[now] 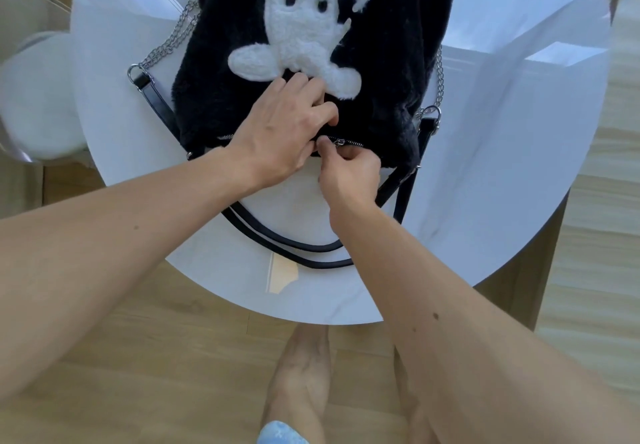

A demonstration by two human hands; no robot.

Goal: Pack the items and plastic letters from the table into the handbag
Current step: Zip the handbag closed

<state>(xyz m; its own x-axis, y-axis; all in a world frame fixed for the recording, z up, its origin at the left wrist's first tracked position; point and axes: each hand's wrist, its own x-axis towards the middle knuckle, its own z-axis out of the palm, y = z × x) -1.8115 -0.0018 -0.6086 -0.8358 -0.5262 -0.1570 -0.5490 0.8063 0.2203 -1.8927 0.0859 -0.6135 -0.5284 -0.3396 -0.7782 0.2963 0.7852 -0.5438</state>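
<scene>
A black furry handbag with a white plush bear figure on its front lies flat on the round white table. Its zipper runs along the near edge. My left hand presses down on the bag just above the zipper, fingers curled into the fur. My right hand pinches the zipper pull between thumb and forefinger near the middle of the zipper line. No loose items or plastic letters show on the table.
Black straps with silver chains trail off both sides of the bag and loop toward the table's near edge. A white chair stands at the left. Wooden floor and my feet lie below the table edge.
</scene>
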